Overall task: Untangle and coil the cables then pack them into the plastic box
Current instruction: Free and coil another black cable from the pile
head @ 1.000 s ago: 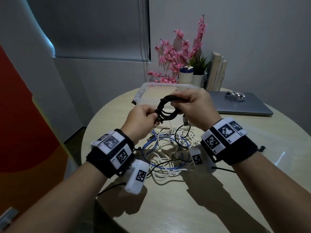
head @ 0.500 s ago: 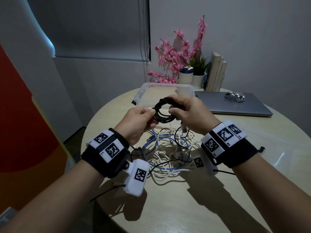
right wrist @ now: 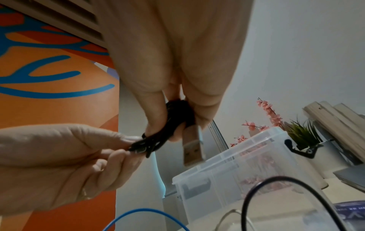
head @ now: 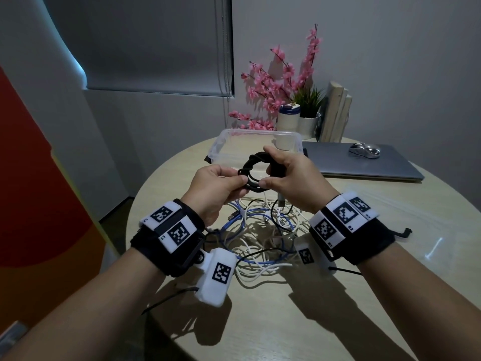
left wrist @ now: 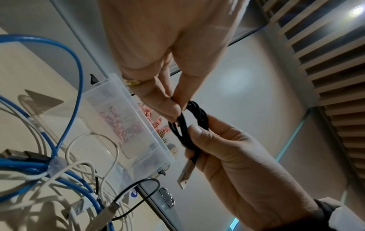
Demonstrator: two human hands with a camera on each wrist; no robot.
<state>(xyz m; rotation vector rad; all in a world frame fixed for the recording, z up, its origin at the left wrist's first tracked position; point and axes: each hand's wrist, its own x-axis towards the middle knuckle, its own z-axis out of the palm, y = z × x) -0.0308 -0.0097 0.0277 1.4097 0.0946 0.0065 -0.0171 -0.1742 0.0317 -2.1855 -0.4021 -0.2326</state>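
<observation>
Nearest us, a tangle of blue and white cables (head: 257,238) lies loose on the round table (head: 338,308). Above it we hold the black cable coil (head: 253,173) in the air. Our left hand (head: 216,188) pinches the coil's near side between thumb and fingertips; our right hand (head: 291,178) curls round the far side, with the USB plug (left wrist: 185,175) hanging below. We judge the coil light, limp and springy: grip across all turns at once, or it will unwind. Beyond it, the plastic box (head: 299,144) stands open.
</observation>
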